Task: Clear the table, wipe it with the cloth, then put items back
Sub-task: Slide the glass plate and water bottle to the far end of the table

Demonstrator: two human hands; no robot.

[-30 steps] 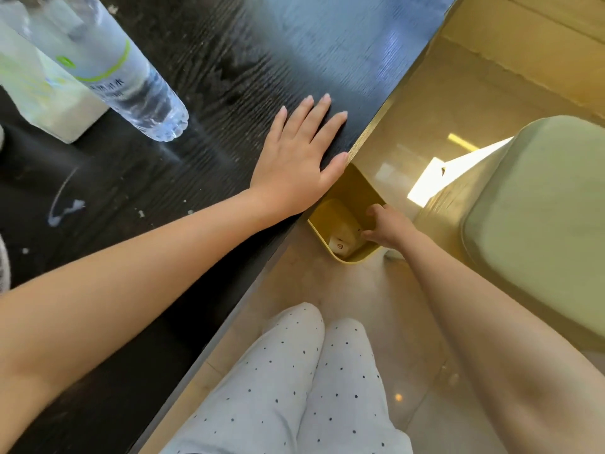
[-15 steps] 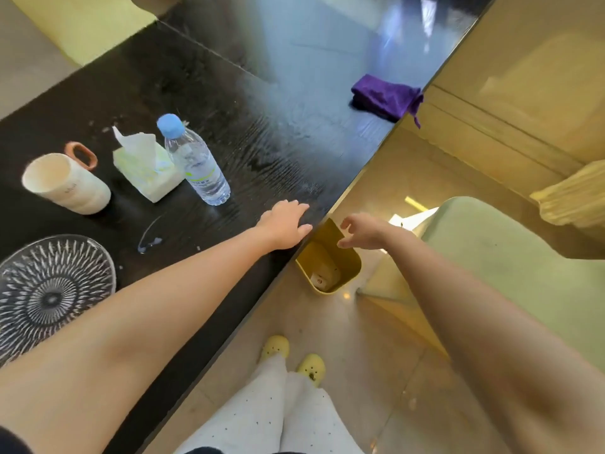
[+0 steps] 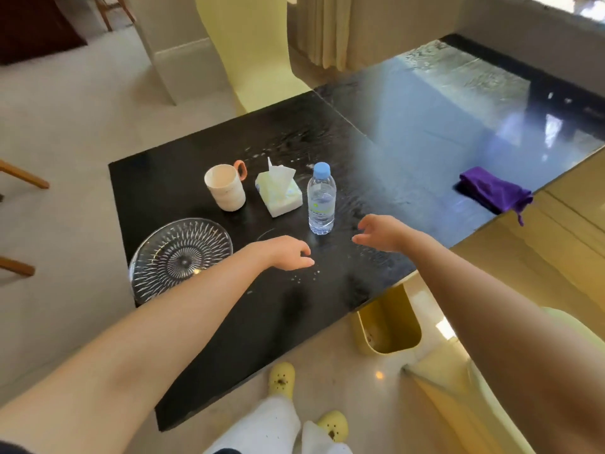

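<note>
We look down on a black table (image 3: 203, 339) with both bare arms stretched out above it. Our left hand (image 3: 288, 255) hangs low over the dark top, fingers loosely curled and empty, just above a scatter of pale crumbs (image 3: 304, 278); whether the fingertips touch the wood we cannot tell. Our right hand (image 3: 381, 232) hovers near the table's right edge, fingers spread and bent, holding nothing, just beside the base of a water bottle (image 3: 321, 199) with a blue cap, which stands upright. To the bottle's left lies a soft pack of tissues (image 3: 280, 193) with one sheet pulled up, and left of that stands a cream mug (image 3: 225, 188) with an orange handle turned away from us. A clear cut-glass plate (image 3: 180, 255) sits at the near left edge of the table, partly behind our left forearm. The purple cloth (image 3: 494, 190) lies crumpled at the table's right edge, well apart from both hands, a corner of it drooping over the side. Under the right edge stands a yellow bin (image 3: 389, 326) on the pale floor, and a yellow chair (image 3: 248, 50) stands at the far side. Below, we see white trousers (image 3: 271, 427) and yellow clogs (image 3: 281, 378).
</note>
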